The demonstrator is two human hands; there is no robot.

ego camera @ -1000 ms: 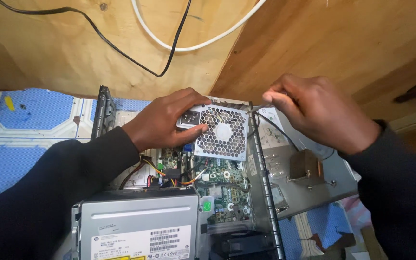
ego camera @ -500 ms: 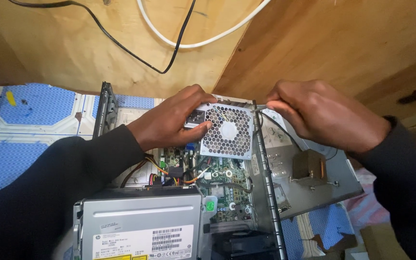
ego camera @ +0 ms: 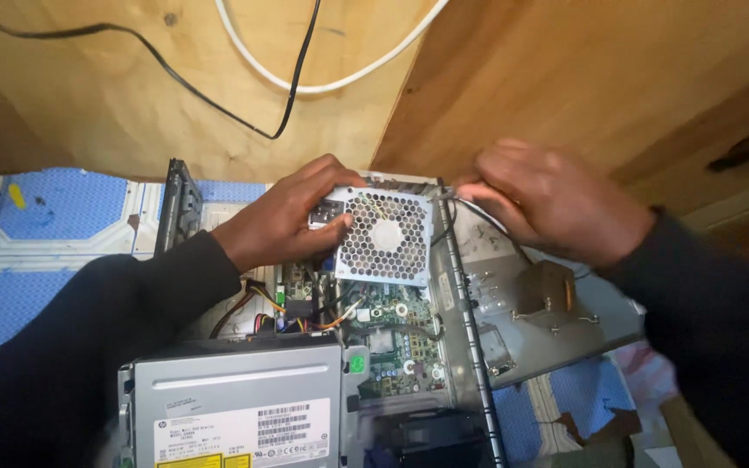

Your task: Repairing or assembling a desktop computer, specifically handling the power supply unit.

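Both hands on the power supply inside an opened desktop case

The left hand [ego camera: 283,221] is curled over the near-left corner of the power supply [ego camera: 385,236], fingers wrapped onto its honeycomb fan grille, so it has hold of it. The right hand [ego camera: 548,204] is closed in a pinch at the unit's far-right corner, just where a black cable [ego camera: 487,221] runs off; can't tell what's between the fingertips. Below sits the green motherboard [ego camera: 392,334], an optical drive [ego camera: 236,403] nearer, and the case's metal side rail [ego camera: 465,321] right alongside.
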